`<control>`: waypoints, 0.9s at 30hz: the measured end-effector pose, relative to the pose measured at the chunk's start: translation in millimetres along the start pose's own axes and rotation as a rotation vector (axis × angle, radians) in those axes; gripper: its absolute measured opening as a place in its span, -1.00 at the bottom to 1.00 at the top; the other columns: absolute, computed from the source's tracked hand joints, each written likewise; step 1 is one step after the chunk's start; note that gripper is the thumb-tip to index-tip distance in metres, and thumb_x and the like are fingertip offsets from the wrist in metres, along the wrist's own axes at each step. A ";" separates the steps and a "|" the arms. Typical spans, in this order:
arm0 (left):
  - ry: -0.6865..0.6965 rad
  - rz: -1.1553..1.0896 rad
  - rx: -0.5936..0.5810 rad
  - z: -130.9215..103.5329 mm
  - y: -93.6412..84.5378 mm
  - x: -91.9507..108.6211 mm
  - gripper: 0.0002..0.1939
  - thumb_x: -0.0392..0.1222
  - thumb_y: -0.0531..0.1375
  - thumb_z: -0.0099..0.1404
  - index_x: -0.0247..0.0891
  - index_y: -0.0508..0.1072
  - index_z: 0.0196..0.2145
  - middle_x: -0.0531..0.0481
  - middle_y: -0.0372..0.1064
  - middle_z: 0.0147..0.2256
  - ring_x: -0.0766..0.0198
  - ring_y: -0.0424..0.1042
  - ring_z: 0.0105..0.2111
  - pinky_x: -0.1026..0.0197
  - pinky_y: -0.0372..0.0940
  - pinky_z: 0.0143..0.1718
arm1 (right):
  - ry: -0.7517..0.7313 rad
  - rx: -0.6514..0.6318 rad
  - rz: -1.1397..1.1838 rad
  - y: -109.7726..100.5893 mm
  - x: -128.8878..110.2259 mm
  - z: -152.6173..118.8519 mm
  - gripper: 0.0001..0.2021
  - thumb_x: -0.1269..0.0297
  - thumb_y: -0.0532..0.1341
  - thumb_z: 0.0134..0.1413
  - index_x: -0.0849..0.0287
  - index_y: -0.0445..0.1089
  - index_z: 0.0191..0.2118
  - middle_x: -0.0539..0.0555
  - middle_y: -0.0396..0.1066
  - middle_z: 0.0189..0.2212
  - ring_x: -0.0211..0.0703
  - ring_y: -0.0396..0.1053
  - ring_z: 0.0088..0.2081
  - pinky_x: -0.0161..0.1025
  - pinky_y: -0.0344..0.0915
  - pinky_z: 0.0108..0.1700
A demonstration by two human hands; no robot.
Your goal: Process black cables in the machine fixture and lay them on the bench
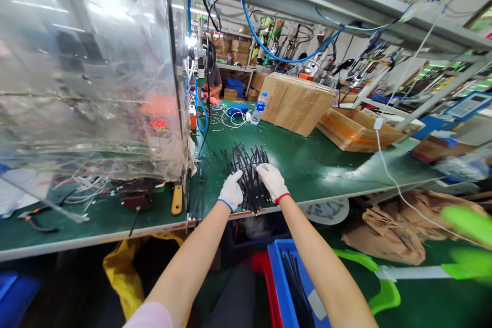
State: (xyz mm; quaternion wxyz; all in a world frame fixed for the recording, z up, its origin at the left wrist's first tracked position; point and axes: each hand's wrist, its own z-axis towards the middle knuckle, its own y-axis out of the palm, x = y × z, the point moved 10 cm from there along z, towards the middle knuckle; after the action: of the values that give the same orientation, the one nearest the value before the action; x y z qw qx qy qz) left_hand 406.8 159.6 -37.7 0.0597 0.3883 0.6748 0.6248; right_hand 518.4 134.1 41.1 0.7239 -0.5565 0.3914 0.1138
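A loose bundle of thin black tubes or cables lies on the green workbench near its front edge, the far ends fanned and crossing. My left hand, in a white glove with a blue cuff, closes on the bundle's left side. From the right, my right hand, in a white glove with a red cuff, grips the other side with bent fingers. The fingertips are partly hidden among the strands. More black strands lie flat on the bench left of my left hand.
A clear plastic enclosure fills the left side. Behind the bundle stand a water bottle and a cardboard box; an open carton is farther right. Below the bench edge, a blue bin holds black strands. A white cable hangs at right.
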 end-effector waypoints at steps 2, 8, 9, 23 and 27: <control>-0.017 0.004 0.001 0.2 0.5 -1.7 -0.76 -0.06 0.24 0.20 -0.33 0.48 -0.36 -0.12 0.53 -0.42 0.10 0.55 -0.28 0.08 0.40 -0.09 | -0.005 -0.013 -0.128 -1.1 -11.2 -5.9 -0.65 0.04 0.03 0.14 0.14 0.46 -0.24 0.07 0.47 -0.33 -0.12 0.37 -0.26 -0.27 0.22 -0.21; -0.024 0.015 0.061 5.6 -3.3 -1.2 -0.91 -0.27 0.29 0.13 -0.33 0.44 -0.42 -0.02 0.49 -0.53 0.23 0.51 -0.48 0.15 0.42 -0.20 | -0.012 -0.054 -0.338 1.6 -30.8 -15.6 -0.72 0.12 0.03 0.14 0.11 0.42 -0.33 0.12 0.46 -0.33 -0.06 0.38 -0.24 -0.25 0.18 -0.23; -0.039 0.017 0.075 6.6 -4.7 -2.0 -0.92 -0.28 0.26 0.15 -0.33 0.42 -0.45 -0.02 0.47 -0.56 0.25 0.50 -0.52 0.15 0.42 -0.23 | 0.011 -0.056 -0.309 1.3 -26.7 -15.8 -0.71 0.10 0.02 0.15 0.11 0.42 -0.29 0.12 0.46 -0.29 -0.06 0.38 -0.21 -0.25 0.18 -0.22; -0.018 0.189 0.062 0.6 -3.1 0.2 -0.76 -0.20 0.37 0.02 -0.36 0.43 -0.40 -0.04 0.45 -0.57 0.25 0.46 -0.55 0.17 0.41 -0.36 | 0.067 -0.081 -0.338 2.6 -12.4 -18.8 -0.68 0.07 -0.04 0.21 0.07 0.35 -0.12 0.12 0.46 -0.22 0.00 0.38 -0.16 -0.22 0.18 -0.22; 0.040 0.229 0.056 -0.2 -0.3 1.2 -0.72 -0.23 0.41 -0.05 -0.36 0.45 -0.38 -0.04 0.46 -0.52 0.27 0.46 -0.54 0.15 0.41 -0.32 | 0.085 -0.066 -0.356 -1.4 -9.0 -21.6 -0.69 0.09 -0.03 0.19 0.07 0.35 -0.12 0.12 0.45 -0.20 0.00 0.38 -0.15 -0.22 0.18 -0.21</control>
State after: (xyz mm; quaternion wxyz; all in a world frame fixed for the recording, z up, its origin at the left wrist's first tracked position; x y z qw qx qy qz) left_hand 405.7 160.2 -37.4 -0.0362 0.4517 0.6444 0.6160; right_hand 503.6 116.7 46.7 0.6967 -0.6449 0.3130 -0.0271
